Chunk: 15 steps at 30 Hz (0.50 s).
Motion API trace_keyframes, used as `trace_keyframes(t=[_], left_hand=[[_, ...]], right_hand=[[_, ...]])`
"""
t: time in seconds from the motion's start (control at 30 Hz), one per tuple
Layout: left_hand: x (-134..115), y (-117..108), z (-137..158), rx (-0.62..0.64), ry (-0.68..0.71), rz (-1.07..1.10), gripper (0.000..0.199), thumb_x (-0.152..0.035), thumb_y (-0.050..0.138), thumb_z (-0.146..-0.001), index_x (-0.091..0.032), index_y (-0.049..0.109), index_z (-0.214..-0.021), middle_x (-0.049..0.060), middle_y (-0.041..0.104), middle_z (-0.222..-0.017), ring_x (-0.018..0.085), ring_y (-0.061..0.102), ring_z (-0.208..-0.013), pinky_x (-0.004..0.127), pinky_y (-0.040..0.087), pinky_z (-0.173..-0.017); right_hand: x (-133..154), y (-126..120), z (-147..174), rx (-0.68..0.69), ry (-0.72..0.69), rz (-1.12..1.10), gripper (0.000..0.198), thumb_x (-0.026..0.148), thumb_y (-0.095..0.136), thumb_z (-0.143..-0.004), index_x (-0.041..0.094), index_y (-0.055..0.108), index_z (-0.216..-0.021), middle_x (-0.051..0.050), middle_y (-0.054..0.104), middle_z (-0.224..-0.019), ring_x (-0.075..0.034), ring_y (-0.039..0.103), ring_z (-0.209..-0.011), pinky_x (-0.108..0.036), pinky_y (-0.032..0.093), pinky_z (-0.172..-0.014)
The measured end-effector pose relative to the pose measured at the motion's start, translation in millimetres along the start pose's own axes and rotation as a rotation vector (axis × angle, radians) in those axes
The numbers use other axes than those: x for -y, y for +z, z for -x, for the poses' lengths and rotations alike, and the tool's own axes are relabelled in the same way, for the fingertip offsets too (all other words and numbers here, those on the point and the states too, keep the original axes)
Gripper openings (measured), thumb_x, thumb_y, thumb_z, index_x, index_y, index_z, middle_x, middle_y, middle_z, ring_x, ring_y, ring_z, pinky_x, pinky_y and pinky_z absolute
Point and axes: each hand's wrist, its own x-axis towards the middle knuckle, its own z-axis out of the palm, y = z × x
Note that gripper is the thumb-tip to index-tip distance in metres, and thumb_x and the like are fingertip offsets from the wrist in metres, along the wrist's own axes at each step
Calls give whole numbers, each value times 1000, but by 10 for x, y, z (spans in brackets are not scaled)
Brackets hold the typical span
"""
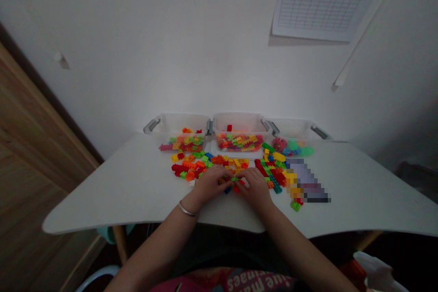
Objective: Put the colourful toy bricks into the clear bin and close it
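Both of my hands meet at the middle of the white table, over a spread of coloured building bricks. My left hand (212,181) and my right hand (253,183) pinch a small green brick (234,179) between their fingertips. Red and dark blue pieces show just under the fingers, partly covered by them. Loose red and orange bricks (191,169) lie beside my left hand. To the right of my right hand are longer red, green and teal bricks (273,174). A bracelet sits on my left wrist.
Three clear plastic bins stand along the wall: a left bin (178,123) and a middle bin (239,122) with bricks, and a right bin (294,127) with rounder pieces. A pixelated flat object (308,180) lies right of the bricks. The white table (102,191) has a curved front edge.
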Motion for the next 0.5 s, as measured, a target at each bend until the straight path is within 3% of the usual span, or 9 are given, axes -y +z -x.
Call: trace_keyframes(t=[0.1, 0.2, 0.3, 0.4, 0.5], left_hand=[[37, -15, -11, -73, -48, 41, 8, -25, 68, -84, -21, 69, -91, 5, 73, -91, 21, 66, -90, 35, 54, -84], [92, -71, -37, -265, -176, 142, 12, -31, 63, -87, -20, 68, -91, 6, 73, -93, 20, 68, -91, 35, 55, -84], [145, -205, -80, -459, -332, 187, 18, -36, 58, -88, -20, 64, -91, 5, 72, -90, 18, 68, -80, 32, 57, -74], [200, -425, -152, -578, -352, 12, 18, -37, 60, -86, -20, 65, -91, 4, 71, -92, 19, 67, -82, 34, 56, -80], [288, -691, -268, -667, -307, -179, 15, -31, 59, -86, -20, 66, -94, 6, 72, -100, 22, 65, -98, 38, 51, -93]], right_hand=[[-1, -27, 0, -14, 34, -6, 7, 26, 61, -90, 22, 63, -85, -4, 69, -80, -21, 62, -81, -34, 49, -75], [-2, -60, 5, -25, 74, -36, 7, 23, 57, -90, 22, 63, -86, -5, 69, -82, -21, 62, -82, -35, 49, -77], [3, -91, 7, -20, 90, -57, 10, 21, 55, -89, 22, 63, -84, -5, 69, -81, -21, 62, -82, -35, 50, -76], [15, -117, -1, -17, 89, -71, 11, 19, 54, -88, 22, 64, -83, -5, 69, -80, -21, 62, -81, -35, 50, -76], [23, -135, -12, -25, 71, -84, 13, 16, 53, -87, 23, 63, -82, -4, 69, -78, -21, 62, -81, -34, 50, -76]])
